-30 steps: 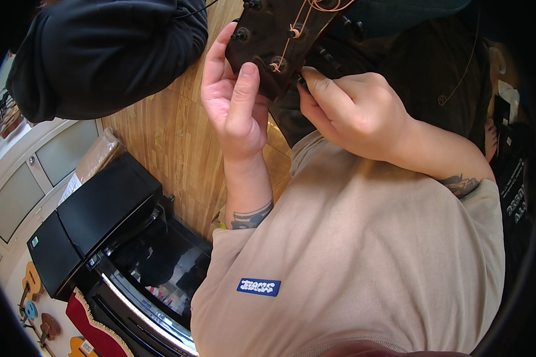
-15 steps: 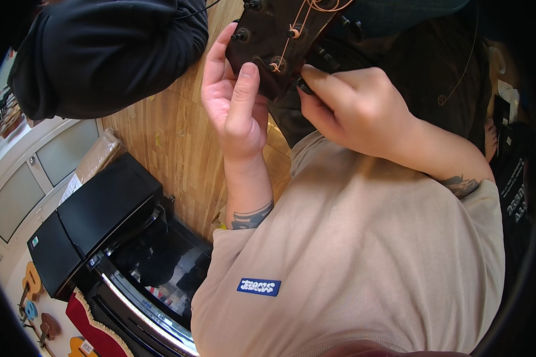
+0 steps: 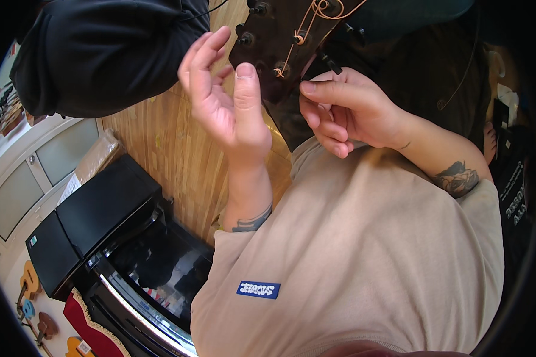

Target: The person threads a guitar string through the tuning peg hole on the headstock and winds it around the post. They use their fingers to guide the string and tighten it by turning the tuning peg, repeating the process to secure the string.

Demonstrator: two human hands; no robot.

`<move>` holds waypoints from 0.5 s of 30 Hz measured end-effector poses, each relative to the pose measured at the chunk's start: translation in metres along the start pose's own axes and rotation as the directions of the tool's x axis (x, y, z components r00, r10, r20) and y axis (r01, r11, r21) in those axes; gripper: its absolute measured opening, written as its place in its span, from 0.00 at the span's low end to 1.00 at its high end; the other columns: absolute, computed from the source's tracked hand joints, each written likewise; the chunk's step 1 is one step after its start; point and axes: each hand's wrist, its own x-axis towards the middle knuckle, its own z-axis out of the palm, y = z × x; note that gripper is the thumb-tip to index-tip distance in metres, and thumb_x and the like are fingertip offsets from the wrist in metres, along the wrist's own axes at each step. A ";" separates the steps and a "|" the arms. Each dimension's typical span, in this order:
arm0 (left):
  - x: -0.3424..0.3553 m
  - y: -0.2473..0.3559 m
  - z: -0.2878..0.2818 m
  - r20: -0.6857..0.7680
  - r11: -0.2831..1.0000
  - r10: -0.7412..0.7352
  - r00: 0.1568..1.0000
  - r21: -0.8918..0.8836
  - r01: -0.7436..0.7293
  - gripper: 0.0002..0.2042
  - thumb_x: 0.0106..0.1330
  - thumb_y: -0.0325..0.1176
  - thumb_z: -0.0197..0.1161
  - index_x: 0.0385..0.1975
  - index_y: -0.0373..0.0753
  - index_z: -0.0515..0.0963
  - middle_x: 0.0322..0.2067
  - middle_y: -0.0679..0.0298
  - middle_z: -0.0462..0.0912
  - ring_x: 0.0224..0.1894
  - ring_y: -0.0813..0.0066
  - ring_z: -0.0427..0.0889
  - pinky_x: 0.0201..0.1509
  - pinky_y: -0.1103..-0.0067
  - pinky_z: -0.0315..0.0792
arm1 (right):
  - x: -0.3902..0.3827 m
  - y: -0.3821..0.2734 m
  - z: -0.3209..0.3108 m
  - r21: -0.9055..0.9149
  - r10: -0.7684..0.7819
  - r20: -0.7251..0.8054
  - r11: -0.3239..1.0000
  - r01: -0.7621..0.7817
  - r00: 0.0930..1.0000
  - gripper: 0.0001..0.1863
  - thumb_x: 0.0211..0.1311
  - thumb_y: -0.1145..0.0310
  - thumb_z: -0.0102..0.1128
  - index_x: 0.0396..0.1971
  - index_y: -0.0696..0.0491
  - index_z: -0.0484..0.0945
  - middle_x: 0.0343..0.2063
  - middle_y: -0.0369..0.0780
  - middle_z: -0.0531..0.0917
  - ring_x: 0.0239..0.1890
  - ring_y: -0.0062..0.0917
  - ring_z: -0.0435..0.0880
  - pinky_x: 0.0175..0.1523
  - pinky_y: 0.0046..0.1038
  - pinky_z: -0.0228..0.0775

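Note:
The dark brown headstock (image 3: 268, 56) of a stringed instrument, likely a guitar, juts in at the top. Copper-coloured strings (image 3: 299, 39) are wound on its posts, with loose coils of string near the upper edge. My left hand (image 3: 226, 98) is open just left of the headstock, fingers spread and holding nothing. At the headstock's lower right edge, my right hand (image 3: 354, 107) has its thumb and forefinger together at a tuning peg, whose knob is mostly hidden by them. Its other fingers curl loosely. Another black tuning peg (image 3: 330, 62) sticks out just above that hand.
A black glossy cabinet-like unit (image 3: 107, 208) stands at lower left, beside a red fringed cloth (image 3: 92, 324). A dark fabric-covered bulk (image 3: 107, 56) fills the upper left above the wooden floor (image 3: 161, 131). Small guitars (image 3: 30, 279) show at the left rim.
My left hand has let go of the headstock and moved left, its fingers spreading. My right hand has turned over at the wrist, its palm side now showing.

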 end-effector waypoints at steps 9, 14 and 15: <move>0.059 0.027 0.011 0.243 0.998 0.057 0.968 -0.054 -0.045 0.11 0.58 0.19 0.72 0.40 0.31 0.85 0.52 0.50 0.80 0.54 0.67 0.81 0.58 0.75 0.74 | 0.002 0.000 -0.001 -0.007 0.011 0.018 1.000 -0.011 1.000 0.22 0.73 0.52 0.57 0.24 0.54 0.77 0.11 0.34 0.73 0.13 0.21 0.78 0.19 0.21 0.61; 0.074 0.032 0.004 0.343 0.997 0.025 0.939 0.054 -0.046 0.07 0.58 0.20 0.74 0.36 0.32 0.87 0.48 0.54 0.85 0.47 0.74 0.84 0.46 0.79 0.78 | 0.004 0.001 -0.004 0.038 0.017 0.038 0.999 -0.018 0.999 0.22 0.73 0.53 0.57 0.24 0.55 0.78 0.11 0.35 0.73 0.13 0.22 0.77 0.20 0.21 0.62; 0.074 0.032 0.003 0.352 0.996 0.035 0.935 0.062 -0.061 0.07 0.59 0.20 0.73 0.37 0.31 0.87 0.48 0.54 0.85 0.46 0.74 0.84 0.46 0.80 0.78 | 0.004 0.001 -0.005 0.041 0.017 0.041 0.999 -0.019 0.999 0.22 0.73 0.53 0.57 0.24 0.55 0.78 0.11 0.35 0.73 0.13 0.22 0.77 0.20 0.21 0.62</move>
